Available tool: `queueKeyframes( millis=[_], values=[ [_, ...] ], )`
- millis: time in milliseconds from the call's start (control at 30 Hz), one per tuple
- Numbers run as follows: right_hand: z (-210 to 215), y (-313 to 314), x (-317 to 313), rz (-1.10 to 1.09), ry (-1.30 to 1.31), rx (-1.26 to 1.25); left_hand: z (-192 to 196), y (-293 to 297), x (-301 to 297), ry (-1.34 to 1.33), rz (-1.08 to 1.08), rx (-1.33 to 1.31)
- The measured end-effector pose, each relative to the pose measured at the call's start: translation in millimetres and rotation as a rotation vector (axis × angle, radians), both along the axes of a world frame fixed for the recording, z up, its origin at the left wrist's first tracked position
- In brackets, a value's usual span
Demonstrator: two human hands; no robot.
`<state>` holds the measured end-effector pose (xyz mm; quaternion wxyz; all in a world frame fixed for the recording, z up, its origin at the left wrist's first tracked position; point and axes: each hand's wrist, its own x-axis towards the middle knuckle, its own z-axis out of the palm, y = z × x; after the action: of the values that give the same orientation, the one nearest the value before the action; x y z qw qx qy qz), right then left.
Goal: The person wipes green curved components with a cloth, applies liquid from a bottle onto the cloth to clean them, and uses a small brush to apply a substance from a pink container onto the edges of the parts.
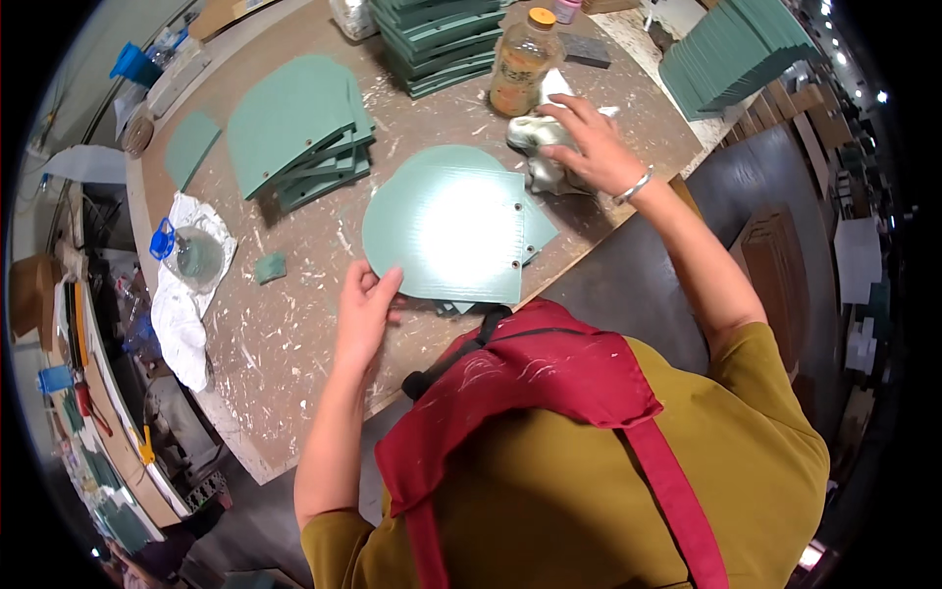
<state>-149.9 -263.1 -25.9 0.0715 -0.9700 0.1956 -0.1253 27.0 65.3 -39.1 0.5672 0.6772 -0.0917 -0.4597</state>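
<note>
Head view
Surface: a brown worktable (294,324), scratched and flecked with pale glue, is seen with its corner toward the person.
Room: a cluttered bench (88,393) is seen at the left; dark floor and stacked boards lie at the right.
Green sheet: a rounded green panel (446,236) with two small holes is laid flat near the table's front edge, on top of similar pieces.
Left hand: the left hand (365,314) is held open, fingertips touching the panel's lower left edge.
Right hand: the right hand (589,142) is spread and pressed on a crumpled rag (535,147).
Packages: a bottle (520,64) of amber liquid with an orange cap is stood just behind the rag; green stacks (304,133) are piled beyond.
</note>
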Motion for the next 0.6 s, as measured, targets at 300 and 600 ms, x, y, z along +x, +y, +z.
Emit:
queueKeyframes(
  millis=[300,600],
  values=[
    [-16.2,61.4,-27.8,-0.125,-0.253,0.714,9.2,17.4,-7.5,-0.934,-0.058,-0.125],
    [-17.1,29.1,-74.2,-0.370,-0.298,0.835,46.3,-42.6,-41.5,-1.451,-0.817,-0.095]
  ],
)
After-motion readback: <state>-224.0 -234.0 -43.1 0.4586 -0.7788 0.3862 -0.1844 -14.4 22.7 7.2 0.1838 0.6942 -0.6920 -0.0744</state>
